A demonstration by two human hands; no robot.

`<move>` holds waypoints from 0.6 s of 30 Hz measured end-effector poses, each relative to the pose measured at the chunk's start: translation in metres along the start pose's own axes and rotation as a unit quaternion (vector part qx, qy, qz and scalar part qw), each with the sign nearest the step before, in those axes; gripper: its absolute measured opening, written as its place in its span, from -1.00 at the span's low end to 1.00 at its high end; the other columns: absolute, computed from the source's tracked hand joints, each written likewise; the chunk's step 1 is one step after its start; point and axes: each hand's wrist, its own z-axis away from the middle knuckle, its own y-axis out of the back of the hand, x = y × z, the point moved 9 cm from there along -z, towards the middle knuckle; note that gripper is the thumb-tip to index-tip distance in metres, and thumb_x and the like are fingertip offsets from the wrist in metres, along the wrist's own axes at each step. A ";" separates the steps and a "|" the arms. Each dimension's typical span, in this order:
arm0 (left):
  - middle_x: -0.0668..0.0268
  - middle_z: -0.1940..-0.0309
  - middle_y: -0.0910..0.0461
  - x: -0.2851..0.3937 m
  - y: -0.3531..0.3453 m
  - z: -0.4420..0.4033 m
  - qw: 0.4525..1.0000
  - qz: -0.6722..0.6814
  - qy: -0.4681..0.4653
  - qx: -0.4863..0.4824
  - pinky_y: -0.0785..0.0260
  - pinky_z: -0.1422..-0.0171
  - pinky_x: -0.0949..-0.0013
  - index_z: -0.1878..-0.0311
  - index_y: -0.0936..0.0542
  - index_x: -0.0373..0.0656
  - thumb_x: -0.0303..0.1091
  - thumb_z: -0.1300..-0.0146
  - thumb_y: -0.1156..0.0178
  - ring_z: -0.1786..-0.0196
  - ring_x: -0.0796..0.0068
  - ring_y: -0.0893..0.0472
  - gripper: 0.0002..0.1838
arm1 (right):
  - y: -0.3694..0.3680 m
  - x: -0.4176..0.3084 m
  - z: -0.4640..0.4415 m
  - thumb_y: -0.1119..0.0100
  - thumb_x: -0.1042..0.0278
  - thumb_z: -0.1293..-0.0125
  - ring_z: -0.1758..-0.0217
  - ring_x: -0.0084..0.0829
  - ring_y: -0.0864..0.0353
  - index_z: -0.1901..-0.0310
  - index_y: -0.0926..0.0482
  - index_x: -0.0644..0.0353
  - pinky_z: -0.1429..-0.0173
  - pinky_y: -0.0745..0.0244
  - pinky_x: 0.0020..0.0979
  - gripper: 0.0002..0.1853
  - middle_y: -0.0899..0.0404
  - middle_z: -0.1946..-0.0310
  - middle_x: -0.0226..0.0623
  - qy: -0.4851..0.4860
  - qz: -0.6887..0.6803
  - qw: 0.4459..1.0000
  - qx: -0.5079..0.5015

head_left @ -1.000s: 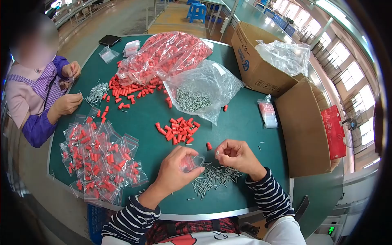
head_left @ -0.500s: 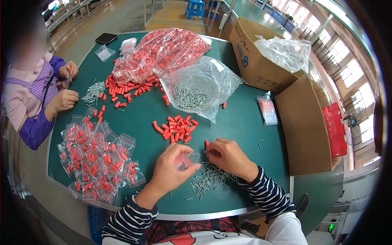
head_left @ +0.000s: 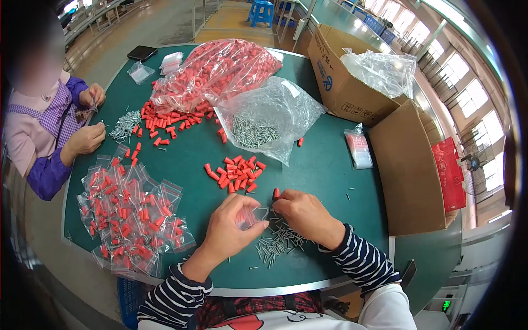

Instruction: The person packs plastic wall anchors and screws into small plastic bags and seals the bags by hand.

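Observation:
My left hand holds a small clear plastic bag between thumb and fingers, its mouth facing the other hand. Fingers bent together, my right hand is at the edge of a pile of grey screws; what its fingertips hold, if anything, is hidden. A single red cap stands just beyond those fingertips. Further forward lies a small heap of red caps. Many filled clear bags are piled on the left of the green table.
A large bag of red caps and an open bag of screws lie toward the back. Cardboard boxes stand at right, near a pack of small bags. A co-worker handles small items at left.
My right hand has moved left and forward from above the screws to beside the single red cap. My left hand still holds the bag. The view has shifted slightly.

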 end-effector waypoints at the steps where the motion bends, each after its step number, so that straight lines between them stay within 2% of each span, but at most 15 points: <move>1: 0.29 0.26 -0.55 0.000 0.000 0.000 1.000 0.001 0.001 0.001 -0.41 0.10 0.37 0.13 -0.58 -0.22 -0.41 0.03 -0.53 0.23 0.41 -0.56 -0.60 | -0.001 0.003 0.000 -0.27 0.54 -0.14 0.28 -0.04 -0.65 0.24 -0.66 0.29 0.20 -0.58 -0.16 -0.86 -0.61 0.33 -0.11 -0.007 -0.013 1.000 -0.005; 6: 0.29 0.26 -0.54 -0.001 0.001 0.001 1.000 -0.002 0.004 0.005 -0.40 0.10 0.38 0.13 -0.58 -0.22 -0.41 0.04 -0.53 0.23 0.41 -0.56 -0.60 | -0.003 0.005 -0.004 -0.28 0.47 -0.18 0.28 -0.01 -0.64 0.24 -0.65 0.31 0.20 -0.56 -0.11 -0.86 -0.61 0.34 -0.09 -0.044 -0.028 0.998 -0.016; 9: 0.29 0.26 -0.54 -0.001 0.001 0.000 1.000 -0.002 0.005 0.003 -0.40 0.10 0.37 0.13 -0.58 -0.22 -0.41 0.05 -0.53 0.22 0.41 -0.56 -0.59 | -0.009 0.002 -0.005 -0.28 0.46 -0.15 0.31 0.00 -0.63 0.28 -0.62 0.32 0.20 -0.56 -0.08 -0.86 -0.60 0.37 -0.07 -0.032 -0.027 0.999 -0.017; 12: 0.29 0.25 -0.54 -0.001 0.001 0.000 1.000 0.001 0.006 0.001 -0.40 0.09 0.36 0.12 -0.58 -0.22 -0.42 0.05 -0.53 0.21 0.40 -0.56 -0.59 | -0.012 -0.002 -0.008 -0.26 0.49 -0.10 0.34 0.02 -0.63 0.33 -0.57 0.31 0.22 -0.56 -0.07 -0.88 -0.59 0.40 -0.06 -0.034 0.008 0.999 -0.040; 15: 0.28 0.25 -0.55 -0.001 0.001 0.001 1.000 -0.002 -0.002 0.003 -0.42 0.08 0.36 0.12 -0.58 -0.21 -0.42 0.05 -0.53 0.20 0.40 -0.57 -0.59 | -0.017 -0.006 -0.010 -0.25 0.47 -0.09 0.30 0.05 -0.66 0.34 -0.56 0.35 0.18 -0.58 -0.05 -0.86 -0.63 0.34 0.01 -0.034 0.055 0.996 -0.060; 18: 0.28 0.24 -0.56 -0.003 0.000 0.001 1.000 0.008 -0.001 0.000 -0.43 0.06 0.34 0.11 -0.59 -0.21 -0.42 0.05 -0.54 0.19 0.39 -0.59 -0.58 | -0.006 0.003 -0.007 -0.26 0.49 -0.13 0.34 -0.08 -0.68 0.31 -0.57 0.32 0.25 -0.56 -0.12 -0.88 -0.62 0.38 -0.09 -0.027 -0.042 0.999 -0.003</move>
